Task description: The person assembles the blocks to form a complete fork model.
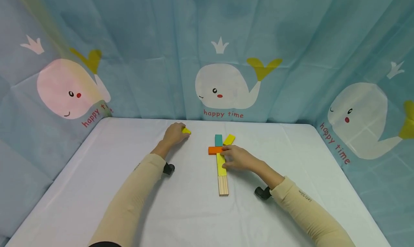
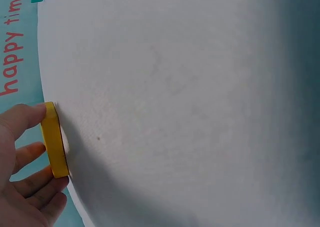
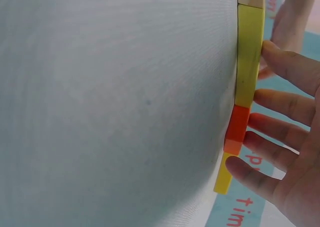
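At the far side of the table my left hand holds a small yellow block by its ends, between thumb and fingers in the left wrist view. My right hand rests with spread fingers against a long yellow block and an orange block laid crosswise at its far end. A teal block stands beyond the orange one. Slanting off to its right is another yellow block. A plain wooden block continues the row at the near end. The right hand covers the orange block's right part.
A white cloth covers the table. Behind its far edge hangs a blue curtain printed with whales. Black wrist cameras sit on both forearms, just above the cloth.
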{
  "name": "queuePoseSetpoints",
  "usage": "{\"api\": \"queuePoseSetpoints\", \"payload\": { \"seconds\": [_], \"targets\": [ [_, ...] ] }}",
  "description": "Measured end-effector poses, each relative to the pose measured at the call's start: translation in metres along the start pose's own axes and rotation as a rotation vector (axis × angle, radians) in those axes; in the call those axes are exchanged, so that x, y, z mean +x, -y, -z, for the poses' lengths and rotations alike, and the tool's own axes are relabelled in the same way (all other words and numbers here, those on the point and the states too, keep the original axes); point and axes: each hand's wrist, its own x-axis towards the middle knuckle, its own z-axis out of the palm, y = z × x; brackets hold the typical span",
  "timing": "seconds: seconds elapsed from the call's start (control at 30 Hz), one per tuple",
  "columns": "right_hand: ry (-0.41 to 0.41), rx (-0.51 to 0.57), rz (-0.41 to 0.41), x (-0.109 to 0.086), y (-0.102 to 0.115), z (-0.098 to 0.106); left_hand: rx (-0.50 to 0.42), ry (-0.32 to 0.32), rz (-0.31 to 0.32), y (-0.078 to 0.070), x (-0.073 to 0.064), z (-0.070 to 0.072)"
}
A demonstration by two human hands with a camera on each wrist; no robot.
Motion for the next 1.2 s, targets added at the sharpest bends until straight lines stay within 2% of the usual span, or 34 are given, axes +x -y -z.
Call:
{"api": "queuePoseSetpoints", "payload": {
  "seconds": [0.27,0.67,0.93,1.2],
  "targets": [
    [0.004,-0.007,-0.012,0.0,0.002,0.002,-0.039,0.013,-0.032,-0.002,0.0,0.001],
    [0.005,0.012,-0.017,0.001,0.0,0.0,-0.089,0.031,-0.008,-0.011,-0.003,-0.003],
    [0.012,0.017,-0.027,0.001,0.001,-0.002,-0.091,0.032,-0.048,-0.019,-0.007,-0.006],
    [0.003,0.025,-0.024,0.0,0.002,0.0,-0.102,0.032,-0.058,-0.022,-0.008,-0.01]
  ]
}}
